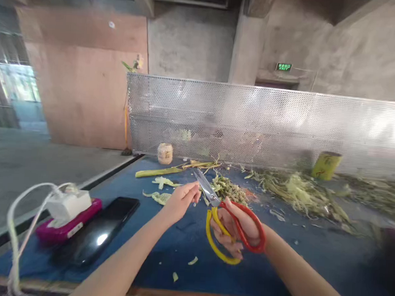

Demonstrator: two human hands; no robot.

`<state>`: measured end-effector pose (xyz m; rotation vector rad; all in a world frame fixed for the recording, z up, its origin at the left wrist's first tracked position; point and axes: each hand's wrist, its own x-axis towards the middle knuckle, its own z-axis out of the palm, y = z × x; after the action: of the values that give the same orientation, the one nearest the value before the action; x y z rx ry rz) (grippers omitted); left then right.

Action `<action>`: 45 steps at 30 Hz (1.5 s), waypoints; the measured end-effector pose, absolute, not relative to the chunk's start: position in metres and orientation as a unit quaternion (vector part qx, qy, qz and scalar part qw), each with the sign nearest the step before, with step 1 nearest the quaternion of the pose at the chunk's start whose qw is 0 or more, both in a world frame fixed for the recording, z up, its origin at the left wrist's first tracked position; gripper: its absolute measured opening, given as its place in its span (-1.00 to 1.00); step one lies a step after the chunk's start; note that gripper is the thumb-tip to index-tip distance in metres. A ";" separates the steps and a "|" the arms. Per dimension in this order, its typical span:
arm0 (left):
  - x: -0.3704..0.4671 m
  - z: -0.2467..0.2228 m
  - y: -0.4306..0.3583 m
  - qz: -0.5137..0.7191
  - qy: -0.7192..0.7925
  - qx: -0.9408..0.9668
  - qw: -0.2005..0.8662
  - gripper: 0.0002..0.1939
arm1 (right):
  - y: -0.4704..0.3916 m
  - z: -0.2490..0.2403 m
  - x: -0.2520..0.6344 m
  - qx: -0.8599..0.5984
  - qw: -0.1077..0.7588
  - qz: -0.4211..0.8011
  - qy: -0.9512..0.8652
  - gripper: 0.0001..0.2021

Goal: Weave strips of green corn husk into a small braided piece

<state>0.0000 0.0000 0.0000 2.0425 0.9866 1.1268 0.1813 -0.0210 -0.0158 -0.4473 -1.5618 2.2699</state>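
My right hand [234, 228] grips a pair of scissors [251, 220] with one red and one yellow handle. Their metal blades point up and to the left. My left hand [182, 200] is closed in a pinch just left of the blades; what its fingertips hold, if anything, is too small to make out. Beyond the scissors lies a heap of chopped dry green plant bits [230, 190]. Left of that heap are pale leaf pieces [161, 197] and a long yellow-green stalk [157, 172].
A black phone [102, 231] and a magenta power strip [70, 223] with white plugs and cables lie at left. A twine roll [165, 153] stands at the back before a perforated metal screen [199, 121]. Dried plant stems [301, 194] and a yellow-green can [325, 166] are at right.
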 end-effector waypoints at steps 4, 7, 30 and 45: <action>-0.001 -0.002 0.002 0.430 0.371 0.765 0.304 -0.62 | -0.025 -0.016 0.180 -0.160 0.189 0.798 -0.549 -0.35; -0.001 -0.002 0.002 0.431 0.362 0.765 0.311 -0.61 | -0.026 -0.016 0.179 -0.152 0.190 0.796 -0.554 -0.35; 0.006 0.000 -0.007 0.409 0.316 0.681 0.518 -0.59 | -0.025 -0.024 0.176 -0.130 0.233 0.784 -0.561 -0.32; 0.004 -0.005 0.002 0.432 0.258 0.599 0.623 -0.54 | -0.015 -0.007 0.180 -0.264 0.497 0.552 -0.616 -0.67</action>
<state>0.0036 0.0021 -0.0050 1.3755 0.5923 0.9927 0.1803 -0.0146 -0.0067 -0.6386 -1.4912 1.3371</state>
